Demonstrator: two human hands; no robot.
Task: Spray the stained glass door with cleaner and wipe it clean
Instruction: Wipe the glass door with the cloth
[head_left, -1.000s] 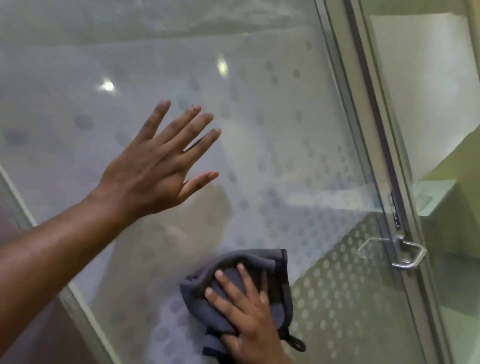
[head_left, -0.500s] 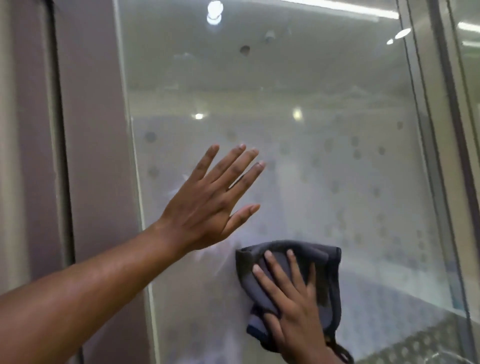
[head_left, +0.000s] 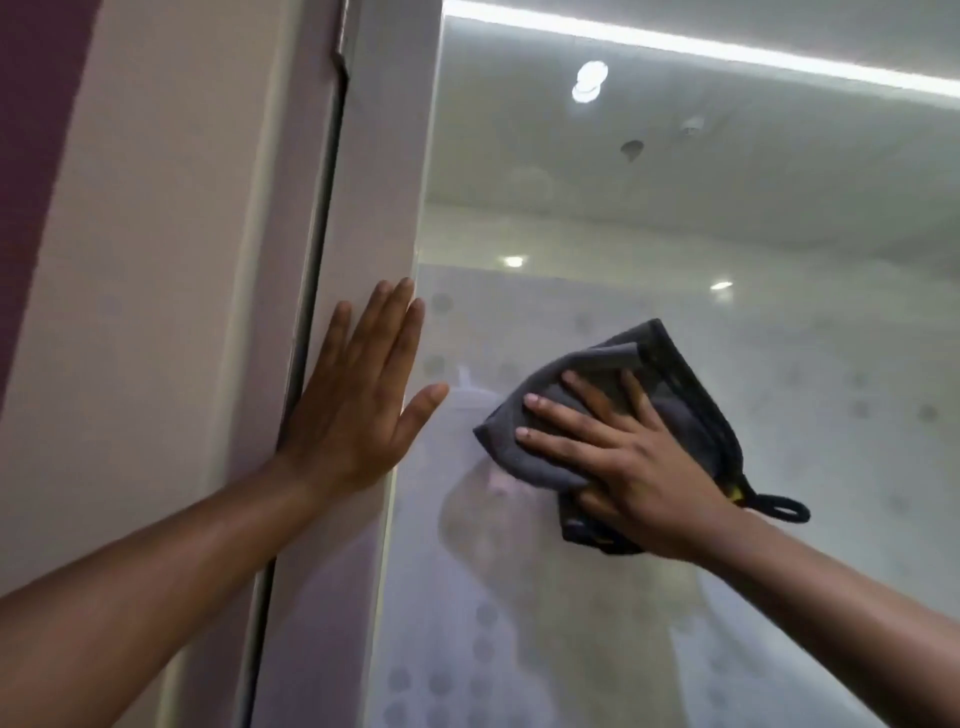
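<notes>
The glass door (head_left: 675, 270) fills the right and centre of the view, its lower part frosted with a pattern of pale dots, its upper part reflecting a bright light strip and round ceiling lights. A folded grey cloth (head_left: 623, 384) with dark edging lies flat against the glass, well to the right of the door's left edge. The right hand (head_left: 628, 462) presses on the cloth from the lower right; its fingers (head_left: 558, 410) are straight and spread wide across the cloth's lower left half, fingertips stopping short of the cloth's left corner. The cloth's pointed upper corner sticks out above the fingers, its right edge runs down past the back of the hand, and a small dark hanging loop (head_left: 782, 506) juts out at the lower right, just beside the wrist.

The left hand (head_left: 358, 405) lies flat on the pale door frame (head_left: 374, 171) at the glass's left edge, fingers straight and close together, pointing up, holding nothing; the thumb reaches right over the glass toward the cloth without touching it. A dark gap runs down the frame left of this hand, with a cream and purple wall (head_left: 130, 260) beyond.
</notes>
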